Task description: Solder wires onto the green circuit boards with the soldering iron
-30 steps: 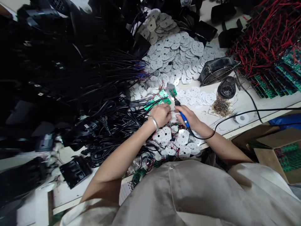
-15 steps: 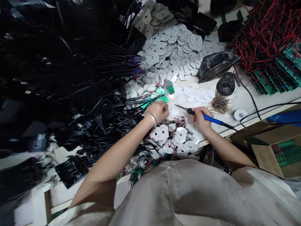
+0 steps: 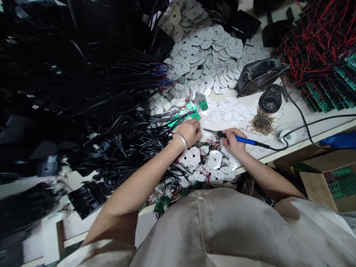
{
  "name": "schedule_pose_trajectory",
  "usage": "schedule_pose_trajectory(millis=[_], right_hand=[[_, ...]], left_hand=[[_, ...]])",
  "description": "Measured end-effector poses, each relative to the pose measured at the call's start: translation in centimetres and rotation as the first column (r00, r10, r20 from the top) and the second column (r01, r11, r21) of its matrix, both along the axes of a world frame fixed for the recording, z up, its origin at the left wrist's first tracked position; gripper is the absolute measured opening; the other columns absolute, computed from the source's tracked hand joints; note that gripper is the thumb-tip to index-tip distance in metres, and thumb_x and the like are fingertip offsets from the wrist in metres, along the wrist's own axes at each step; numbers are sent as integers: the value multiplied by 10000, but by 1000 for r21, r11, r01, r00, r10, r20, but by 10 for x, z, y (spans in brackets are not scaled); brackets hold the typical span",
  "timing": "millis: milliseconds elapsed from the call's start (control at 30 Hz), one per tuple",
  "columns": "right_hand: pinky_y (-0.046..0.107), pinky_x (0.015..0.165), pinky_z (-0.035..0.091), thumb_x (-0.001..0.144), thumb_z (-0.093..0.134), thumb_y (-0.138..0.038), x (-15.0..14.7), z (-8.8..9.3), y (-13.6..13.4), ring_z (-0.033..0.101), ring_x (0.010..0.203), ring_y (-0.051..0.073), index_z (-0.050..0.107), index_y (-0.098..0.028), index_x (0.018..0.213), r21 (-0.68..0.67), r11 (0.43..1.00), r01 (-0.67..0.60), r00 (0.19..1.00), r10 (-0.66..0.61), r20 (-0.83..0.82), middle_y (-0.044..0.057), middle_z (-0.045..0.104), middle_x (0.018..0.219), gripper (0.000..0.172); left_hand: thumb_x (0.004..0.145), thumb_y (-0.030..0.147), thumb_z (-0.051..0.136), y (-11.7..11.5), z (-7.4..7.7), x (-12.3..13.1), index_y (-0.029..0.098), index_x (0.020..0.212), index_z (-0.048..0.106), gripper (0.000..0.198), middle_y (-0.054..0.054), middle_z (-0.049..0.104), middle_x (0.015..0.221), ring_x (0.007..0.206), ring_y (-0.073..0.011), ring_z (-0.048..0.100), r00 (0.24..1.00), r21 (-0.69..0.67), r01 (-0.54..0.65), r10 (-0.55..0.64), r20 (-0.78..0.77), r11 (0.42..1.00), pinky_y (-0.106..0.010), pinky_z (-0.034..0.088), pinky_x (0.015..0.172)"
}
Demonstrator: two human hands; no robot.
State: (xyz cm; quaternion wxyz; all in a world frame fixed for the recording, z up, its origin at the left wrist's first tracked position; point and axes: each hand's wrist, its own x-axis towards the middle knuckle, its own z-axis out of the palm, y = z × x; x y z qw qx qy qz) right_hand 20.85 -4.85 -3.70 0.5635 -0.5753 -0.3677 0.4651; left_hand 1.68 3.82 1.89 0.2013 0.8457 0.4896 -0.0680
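Right hand [image 3: 233, 142] grips a blue soldering iron [image 3: 241, 139], its tip now nearer the curled left hand [image 3: 189, 133], whose hold cannot be told.

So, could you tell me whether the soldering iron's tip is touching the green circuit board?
Apart: the head view shows the soldering iron's tip just below the green circuit board, with a pale gap between them.

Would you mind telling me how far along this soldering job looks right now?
Done, it seems: green boards with red wires at right. In hand: the right hand holds a soldering iron by the left hand. Still left: many white plates and black cables.
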Motion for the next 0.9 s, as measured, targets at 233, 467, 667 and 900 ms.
schedule_pose_trajectory(millis=[233, 467, 667, 900], right_hand=[[227, 377, 370, 863, 633, -523, 0, 3, 0, 442, 340, 93, 703, -224, 757, 36, 999, -26, 997, 23, 78, -72, 494, 426, 325], [240, 380, 387, 837, 636, -459, -2, 15, 0, 448, 338, 107, 700, -227, 734, 36, 998, -50, 988, 44, 150, -73, 486, 399, 261], [241, 388, 393, 851, 623, -469, -2, 17, 0, 463, 346, 109, 702, -221, 744, 21, 997, -70, 979, 65, 192, -71, 489, 405, 281], [239, 395, 403, 864, 609, -455, -1, 14, -1, 471, 351, 105, 716, -225, 756, 44, 996, -72, 973, 60, 224, -68, 500, 410, 275]], left_hand=[[858, 215, 519, -1, -2, 1, 175, 862, 706, 191, -74, 711, 1130, 993, -225, 673, 1000, 13, -3, 3, -15, 1000, -319, 531, 833], [866, 211, 521, -1, 2, 3, 165, 901, 715, 202, -74, 706, 1148, 1009, -225, 669, 999, -5, 2, -3, -45, 1000, -319, 528, 852], [875, 210, 511, -1, 2, 3, 154, 910, 720, 219, -75, 701, 1169, 1007, -230, 672, 998, -1, 5, -5, -57, 1000, -327, 531, 861], [878, 203, 514, -1, 1, 4, 152, 907, 717, 211, -76, 700, 1173, 1004, -229, 675, 998, -4, 4, -4, -57, 1000, -324, 531, 853]])
